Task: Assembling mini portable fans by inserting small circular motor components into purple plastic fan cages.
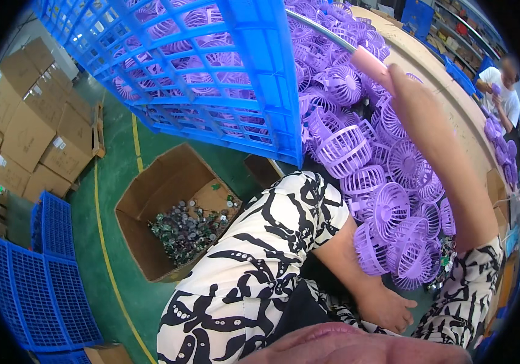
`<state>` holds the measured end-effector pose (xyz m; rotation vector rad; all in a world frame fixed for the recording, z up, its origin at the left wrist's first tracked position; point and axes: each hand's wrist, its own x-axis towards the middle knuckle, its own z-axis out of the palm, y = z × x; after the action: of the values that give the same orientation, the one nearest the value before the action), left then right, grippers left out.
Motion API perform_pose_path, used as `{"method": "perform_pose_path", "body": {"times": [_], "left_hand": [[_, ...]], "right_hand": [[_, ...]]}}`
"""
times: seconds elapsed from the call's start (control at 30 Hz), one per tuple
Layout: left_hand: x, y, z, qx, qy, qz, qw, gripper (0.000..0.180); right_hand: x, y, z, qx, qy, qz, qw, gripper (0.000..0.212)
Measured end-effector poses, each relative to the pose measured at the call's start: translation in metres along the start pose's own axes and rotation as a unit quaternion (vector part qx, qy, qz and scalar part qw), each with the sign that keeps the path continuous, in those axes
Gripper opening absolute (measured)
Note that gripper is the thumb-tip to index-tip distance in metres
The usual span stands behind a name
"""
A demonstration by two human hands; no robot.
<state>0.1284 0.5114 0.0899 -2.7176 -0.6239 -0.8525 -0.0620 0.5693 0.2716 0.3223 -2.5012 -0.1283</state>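
My right hand [401, 80], with the arm stretched far forward, is closed on the pink handle [370, 65] of a thin metal rod [320, 30]. The rod runs up and left toward a tilted blue plastic crate [266, 73]; its far end is out of sight. Purple plastic fan guards [345, 151] lie heaped beside and behind the crate and spill toward me. Lower down, my left hand [387, 307] hangs near my lap below the pile, thumb apart and fingers loosely extended, holding nothing visible.
An open cardboard box [144, 242] of small green and metal parts stands on the green floor at left. Stacked cartons [29, 127] and blue crates [41, 285] are farther left. A table edge [448, 103] runs along the right; another person [503, 91] works beyond it.
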Motion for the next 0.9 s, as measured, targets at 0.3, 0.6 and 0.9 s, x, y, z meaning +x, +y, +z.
{"method": "perform_pose_path", "body": {"times": [0.3,0.6,0.9], "left_hand": [[0.000,0.011,0.009,-0.047,0.065,0.017,0.997,0.030],[0.020,0.017,0.009,-0.117,0.045,0.046,0.991,0.028],[0.008,0.010,0.014,-0.162,0.053,0.003,0.985,0.034]], "right_hand": [[-0.115,0.035,-0.057,-0.041,-0.090,0.154,0.983,0.048],[-0.167,0.044,-0.117,-0.052,-0.037,0.275,0.959,0.052],[0.002,-0.047,-0.041,0.031,-0.126,0.086,0.988,0.031]]}}
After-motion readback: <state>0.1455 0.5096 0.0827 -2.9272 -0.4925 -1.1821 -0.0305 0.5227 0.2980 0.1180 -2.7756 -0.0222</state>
